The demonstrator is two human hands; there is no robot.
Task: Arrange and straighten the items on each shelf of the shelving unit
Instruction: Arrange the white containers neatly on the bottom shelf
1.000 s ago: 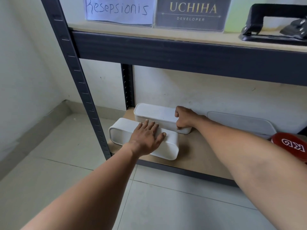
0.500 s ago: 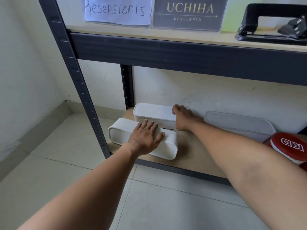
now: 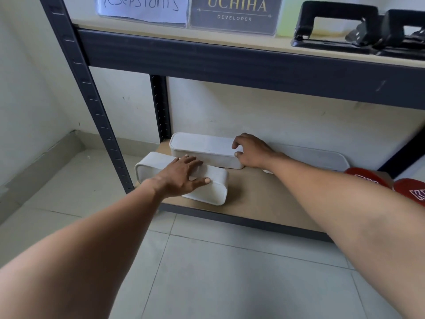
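Observation:
Two long white boxes lie on the bottom shelf (image 3: 257,199) of the dark metal shelving unit. The front white box (image 3: 216,187) sits near the shelf's front left corner, and my left hand (image 3: 181,178) rests flat on its top with fingers spread. Behind it the rear white box (image 3: 202,146) lies along the wall. My right hand (image 3: 250,150) holds that box's right end, fingers over the top and thumb on the front face. A flat white lid (image 3: 317,157) leans against the wall to the right of my right hand.
Two red round lids (image 3: 368,178) with white lettering sit at the shelf's right. The upper shelf (image 3: 230,40) carries a paper sign (image 3: 142,8), a dark "UCHIHA DEVELOPER" sign (image 3: 236,12) and black hole punches (image 3: 340,26). The left front post (image 3: 85,88) stands beside the front box. Tiled floor lies below.
My right hand has shifted on the rear box's right end, from a closed fist at its end to fingers spread over its top. The left hand stays on the front box.

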